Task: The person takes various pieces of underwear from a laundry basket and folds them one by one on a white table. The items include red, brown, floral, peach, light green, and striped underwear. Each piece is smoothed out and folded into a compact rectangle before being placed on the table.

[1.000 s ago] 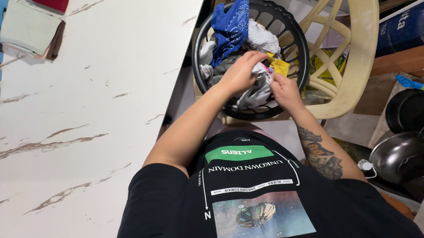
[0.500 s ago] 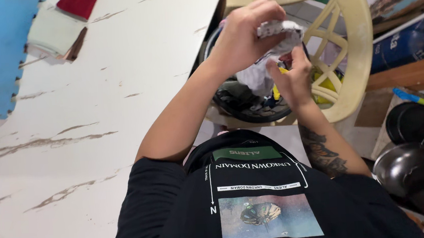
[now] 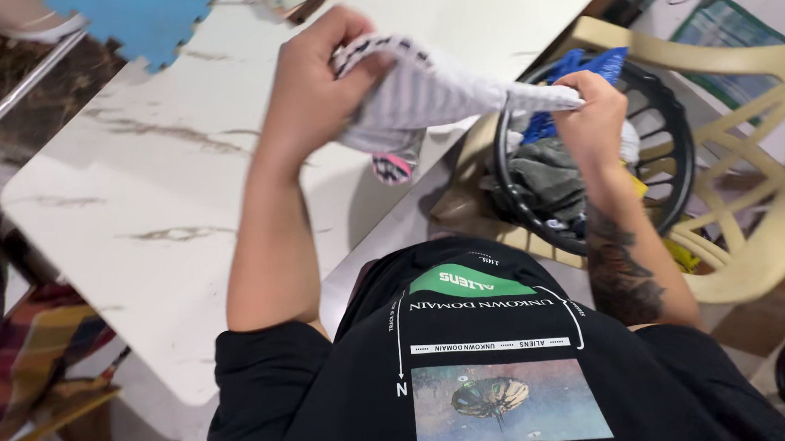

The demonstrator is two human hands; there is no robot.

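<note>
Stretching a white grey-striped cloth garment (image 3: 430,93) taut above the white marble-patterned table's (image 3: 167,162) near edge, left hand (image 3: 314,88) and right hand (image 3: 592,114) fingers clamped on opposite ends, beside the black round plastic laundry basket (image 3: 659,151).

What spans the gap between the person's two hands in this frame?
In the head view, a white striped garment stretches from the left hand to the right hand, both gripping it above the table edge and black basket.

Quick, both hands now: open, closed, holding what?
Left hand: closed on the striped white garment.
Right hand: closed on the same garment's other end.
</note>
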